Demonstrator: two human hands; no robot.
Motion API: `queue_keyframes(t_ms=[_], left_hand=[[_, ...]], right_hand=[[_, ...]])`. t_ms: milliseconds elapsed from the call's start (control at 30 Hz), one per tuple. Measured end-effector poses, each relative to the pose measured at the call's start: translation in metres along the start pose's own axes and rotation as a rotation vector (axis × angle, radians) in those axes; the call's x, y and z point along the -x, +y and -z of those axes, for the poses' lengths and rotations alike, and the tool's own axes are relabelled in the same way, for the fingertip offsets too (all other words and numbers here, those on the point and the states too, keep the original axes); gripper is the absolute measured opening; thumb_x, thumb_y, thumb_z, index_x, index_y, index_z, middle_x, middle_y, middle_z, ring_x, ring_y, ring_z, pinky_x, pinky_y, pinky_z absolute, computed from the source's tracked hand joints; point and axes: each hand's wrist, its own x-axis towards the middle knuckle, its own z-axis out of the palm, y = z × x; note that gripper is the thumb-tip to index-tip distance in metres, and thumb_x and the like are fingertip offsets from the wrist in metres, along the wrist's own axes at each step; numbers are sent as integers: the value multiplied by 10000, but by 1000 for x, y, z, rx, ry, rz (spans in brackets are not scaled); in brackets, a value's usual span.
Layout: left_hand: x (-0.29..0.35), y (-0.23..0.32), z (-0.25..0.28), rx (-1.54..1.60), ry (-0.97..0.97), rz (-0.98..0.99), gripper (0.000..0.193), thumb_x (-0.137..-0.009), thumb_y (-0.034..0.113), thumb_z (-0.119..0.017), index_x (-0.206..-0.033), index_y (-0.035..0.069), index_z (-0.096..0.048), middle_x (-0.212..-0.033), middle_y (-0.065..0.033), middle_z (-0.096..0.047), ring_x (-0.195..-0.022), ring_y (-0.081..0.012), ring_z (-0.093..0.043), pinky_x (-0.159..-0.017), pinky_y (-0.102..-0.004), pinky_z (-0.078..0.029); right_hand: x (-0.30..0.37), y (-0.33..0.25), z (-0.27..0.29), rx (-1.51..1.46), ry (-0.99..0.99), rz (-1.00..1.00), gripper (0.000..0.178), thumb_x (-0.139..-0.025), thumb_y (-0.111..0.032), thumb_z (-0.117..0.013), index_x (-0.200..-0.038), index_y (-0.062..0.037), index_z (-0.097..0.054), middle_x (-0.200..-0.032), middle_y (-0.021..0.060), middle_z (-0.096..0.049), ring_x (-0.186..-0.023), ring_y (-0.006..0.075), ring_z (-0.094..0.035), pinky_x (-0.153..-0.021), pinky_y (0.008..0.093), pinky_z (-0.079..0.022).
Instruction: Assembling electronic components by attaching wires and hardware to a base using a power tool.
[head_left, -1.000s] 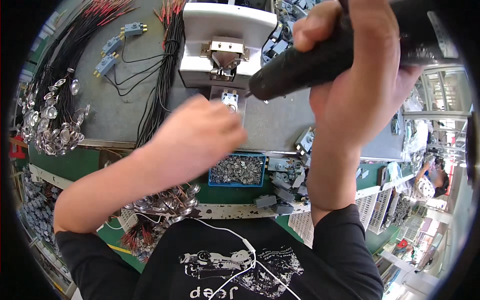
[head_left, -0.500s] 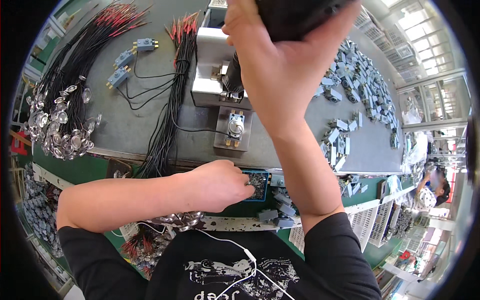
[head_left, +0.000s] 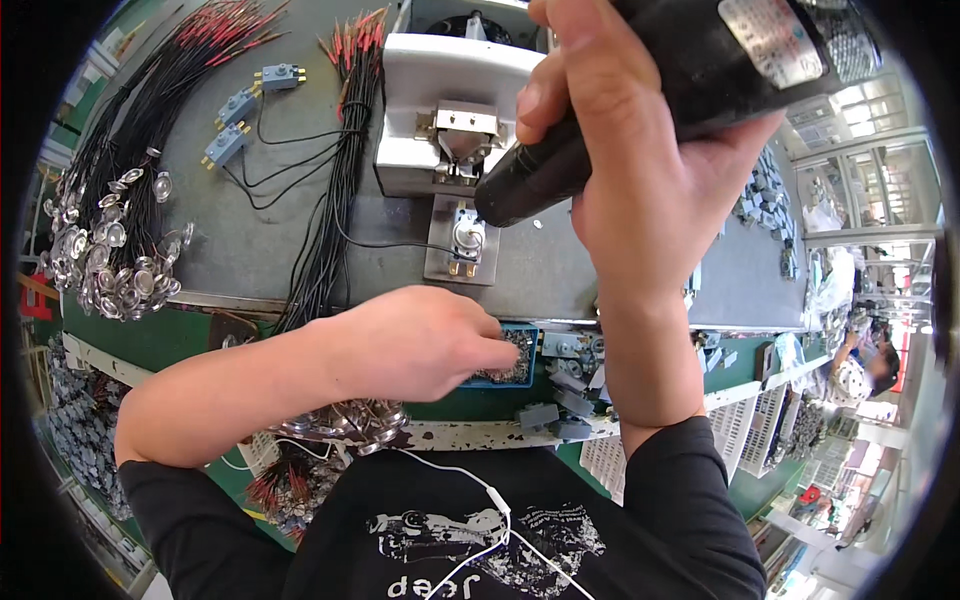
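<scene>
Shiny metal caps [head_left: 110,265] lie heaped at the far left beside bundled black wires [head_left: 330,200]. The left hand [head_left: 420,340] pinches into a small blue tray of screws [head_left: 505,365], likely picking one. The right hand [head_left: 650,170] grips a black power screwdriver [head_left: 620,125], tip poised above the switch on the jig [head_left: 465,240].

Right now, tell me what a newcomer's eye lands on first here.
The right hand grips a black power screwdriver at top right, its tip above a small switch on the metal fixture plate. Lower down, the left hand dips its fingers into a blue tray of screws. Black red-tipped wires fan across the grey bench.
</scene>
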Motion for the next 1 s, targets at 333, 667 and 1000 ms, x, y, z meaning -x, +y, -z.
queue_keyframes(t_ms=[333, 667, 1000], left_hand=[[2, -13, 47, -227, 359, 303, 73, -851, 48, -702, -905, 63, -655, -856, -74, -651, -891, -289, -660, -814, -422, -515], [1, -30, 20, -372, 386, 296, 154, -835, 172, -783, -888, 106, -655, -904, -28, -621, -920, -248, -613, -831, -393, -470], [-1, -28, 16, -395, 441, 354, 333, -828, 192, -800, -1047, 95, -569, -935, -45, -632, -960, -266, -637, -862, -408, -486]], right_hand=[[13, -15, 27, 30, 33, -84, 619, -873, 109, -728, -1362, -27, -375, -932, 84, -655, -805, 140, -668, -671, 271, -554], [29, -24, 24, 36, 1, -165, 520, -866, 107, -734, -1295, 0, -461, -916, 88, -669, -797, 139, -673, -676, 269, -554], [18, -20, 19, 50, -55, -235, 423, -860, 105, -741, -1229, 28, -548, -900, 92, -683, -789, 137, -677, -680, 267, -554]])
